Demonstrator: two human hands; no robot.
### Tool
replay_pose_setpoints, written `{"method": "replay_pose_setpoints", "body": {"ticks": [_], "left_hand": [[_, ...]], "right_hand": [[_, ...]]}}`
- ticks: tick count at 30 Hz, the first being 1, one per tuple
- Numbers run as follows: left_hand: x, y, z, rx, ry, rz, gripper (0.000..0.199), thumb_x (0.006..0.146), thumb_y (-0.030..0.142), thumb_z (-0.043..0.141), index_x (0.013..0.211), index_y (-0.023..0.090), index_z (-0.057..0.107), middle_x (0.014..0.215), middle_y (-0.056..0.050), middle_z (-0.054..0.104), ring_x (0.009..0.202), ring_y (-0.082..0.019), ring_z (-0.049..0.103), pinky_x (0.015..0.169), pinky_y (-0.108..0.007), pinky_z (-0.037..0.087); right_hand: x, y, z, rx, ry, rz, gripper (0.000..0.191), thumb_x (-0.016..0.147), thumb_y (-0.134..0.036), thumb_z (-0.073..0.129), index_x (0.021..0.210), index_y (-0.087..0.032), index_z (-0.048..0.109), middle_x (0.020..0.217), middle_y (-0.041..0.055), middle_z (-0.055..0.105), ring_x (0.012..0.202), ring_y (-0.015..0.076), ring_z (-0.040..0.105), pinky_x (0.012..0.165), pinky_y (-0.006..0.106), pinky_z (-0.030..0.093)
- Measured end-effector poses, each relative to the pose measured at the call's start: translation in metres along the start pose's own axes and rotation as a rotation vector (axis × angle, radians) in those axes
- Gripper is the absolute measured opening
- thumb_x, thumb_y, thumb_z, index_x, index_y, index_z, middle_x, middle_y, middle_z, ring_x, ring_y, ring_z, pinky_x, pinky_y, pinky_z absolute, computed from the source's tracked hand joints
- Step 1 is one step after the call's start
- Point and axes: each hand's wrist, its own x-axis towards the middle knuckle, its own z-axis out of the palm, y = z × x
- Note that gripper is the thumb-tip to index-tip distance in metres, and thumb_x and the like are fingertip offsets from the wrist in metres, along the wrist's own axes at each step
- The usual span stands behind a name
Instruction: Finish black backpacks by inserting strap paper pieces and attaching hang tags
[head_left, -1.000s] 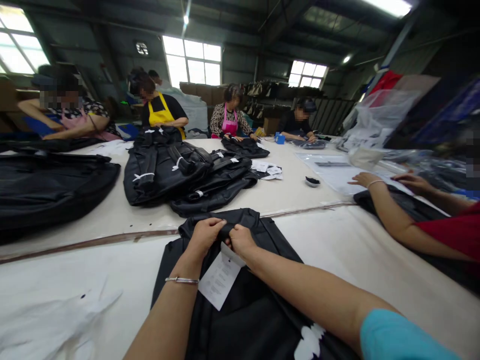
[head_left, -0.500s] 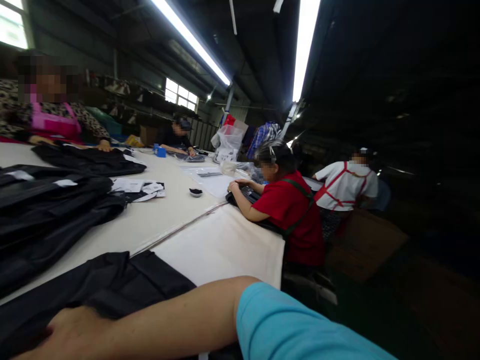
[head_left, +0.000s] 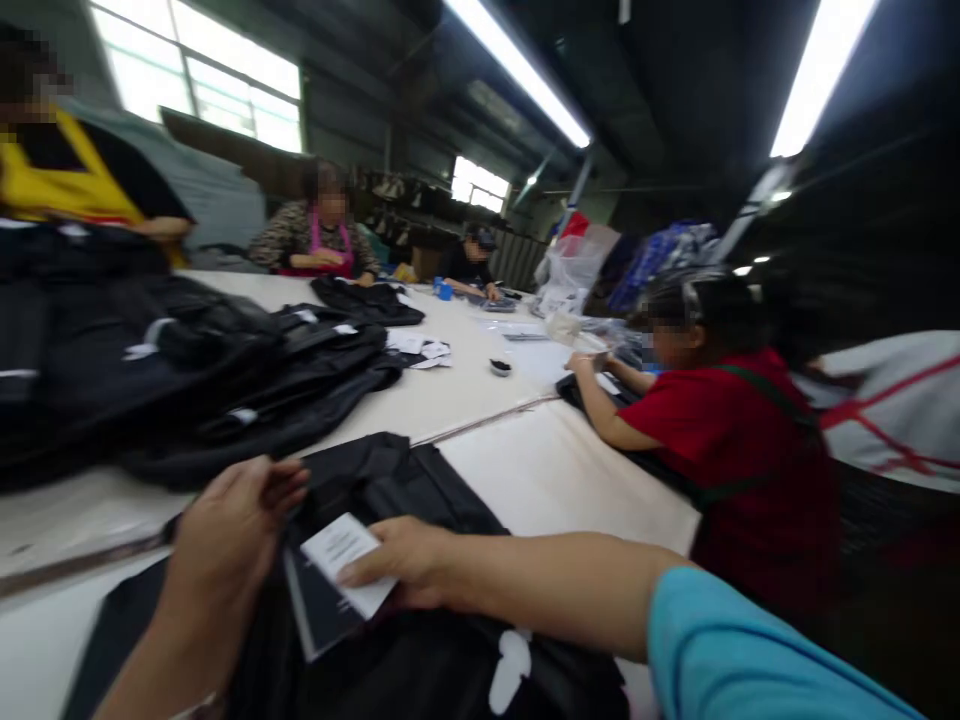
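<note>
My right hand grips a white printed tag between thumb and fingers. Directly beneath the tag is a dark card with a pale edge; whether the hand holds this too is unclear. To the left, my left hand is raised over the cloth with its fingers curled together, and whatever they pinch is hidden. Under both hands a black garment is spread on the white table. A white rounded piece lies on the garment near the bottom.
Black garments with white tags are heaped at left. Papers and a small dish lie farther back. A co-worker in red sits at right; other people work along the far side. A seam crosses the table.
The view has swung left. My left hand has come into view, and my right hand, earlier low on the black garment, now shows gripping the white tag.
</note>
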Motion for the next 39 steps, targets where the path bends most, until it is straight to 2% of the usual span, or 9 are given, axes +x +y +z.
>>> {"method": "replay_pose_setpoints", "body": {"ticks": [5,10,14,19,24,28,30,35,39], "left_hand": [[-0.002,0.003,-0.013,-0.233,-0.096,-0.026,0.020,0.069,0.029,0.073,0.081,0.017,0.061,0.083,-0.003,0.073,0.068,-0.011,0.065,0.065,-0.023,0.052],[-0.012,0.006,-0.013,-0.232,-0.232,0.044,0.031,0.070,0.022,0.073,0.101,0.019,0.070,0.116,-0.008,0.069,0.063,-0.004,0.058,0.064,-0.020,0.051],[-0.021,0.013,-0.011,0.042,-0.291,0.179,0.040,0.073,0.028,0.071,0.113,0.022,0.070,0.124,-0.010,0.066,0.050,-0.001,0.049,0.050,-0.019,0.045],[-0.034,0.021,-0.009,0.441,-0.534,0.296,0.066,0.071,0.027,0.073,0.134,0.023,0.056,0.111,-0.008,0.071,0.051,-0.008,0.056,0.050,-0.022,0.046],[-0.038,0.018,-0.006,0.740,-0.518,0.475,0.069,0.070,0.017,0.068,0.137,0.021,0.051,0.084,0.000,0.071,0.068,-0.014,0.062,0.065,-0.023,0.047],[-0.032,0.016,-0.009,0.837,-0.512,0.512,0.022,0.075,0.016,0.061,0.093,0.018,0.072,0.072,0.000,0.069,0.066,-0.014,0.061,0.064,-0.024,0.044],[-0.027,0.016,-0.013,0.874,-0.527,0.505,0.015,0.078,0.016,0.057,0.078,0.019,0.072,0.071,-0.001,0.069,0.066,-0.014,0.062,0.063,-0.023,0.043],[-0.019,0.013,-0.021,1.009,-0.474,0.400,0.013,0.077,0.020,0.058,0.071,0.019,0.070,0.063,0.001,0.065,0.059,-0.013,0.058,0.057,-0.023,0.038],[-0.020,0.008,-0.017,0.901,-0.392,0.393,0.048,0.074,0.025,0.064,0.122,0.020,0.064,0.074,0.002,0.069,0.064,-0.014,0.058,0.063,-0.023,0.041]], "right_hand": [[-0.006,0.000,-0.027,-0.340,0.206,-0.135,0.042,0.058,-0.028,0.075,0.095,-0.016,0.061,0.084,0.0035,0.069,0.065,0.0186,0.064,0.052,0.030,0.053],[-0.013,-0.025,-0.036,-0.984,0.462,-0.588,0.025,0.076,-0.027,0.064,0.100,-0.020,0.063,0.087,0.0026,0.069,0.077,0.0191,0.064,0.070,0.033,0.052],[-0.016,-0.052,-0.026,-1.410,0.382,-0.851,0.036,0.080,-0.016,0.058,0.115,-0.024,0.060,0.106,0.0045,0.069,0.092,0.0200,0.064,0.083,0.032,0.047],[-0.018,-0.078,-0.001,-1.806,0.336,-0.881,0.023,0.084,-0.021,0.060,0.107,-0.022,0.061,0.093,0.0054,0.071,0.082,0.0203,0.065,0.070,0.028,0.043],[-0.007,-0.079,0.018,-1.817,0.294,-1.165,0.027,0.089,-0.026,0.055,0.114,-0.018,0.061,0.090,0.0078,0.068,0.081,0.0207,0.063,0.072,0.029,0.044],[0.002,-0.073,0.017,-1.672,0.170,-1.466,0.026,0.089,-0.018,0.052,0.110,-0.023,0.066,0.108,0.0098,0.063,0.097,0.0215,0.059,0.084,0.033,0.047],[0.005,-0.075,0.012,-1.415,0.268,-1.545,0.022,0.089,-0.017,0.051,0.102,-0.023,0.068,0.109,0.0095,0.061,0.099,0.0205,0.059,0.085,0.034,0.048],[0.002,-0.086,0.005,-1.153,0.410,-1.497,0.015,0.089,-0.020,0.052,0.091,-0.020,0.066,0.098,0.0084,0.062,0.090,0.0188,0.060,0.075,0.031,0.050],[-0.003,-0.072,0.013,-1.393,0.310,-1.277,0.016,0.088,-0.021,0.052,0.092,-0.020,0.067,0.092,0.0077,0.067,0.086,0.0185,0.062,0.078,0.030,0.048]]}}
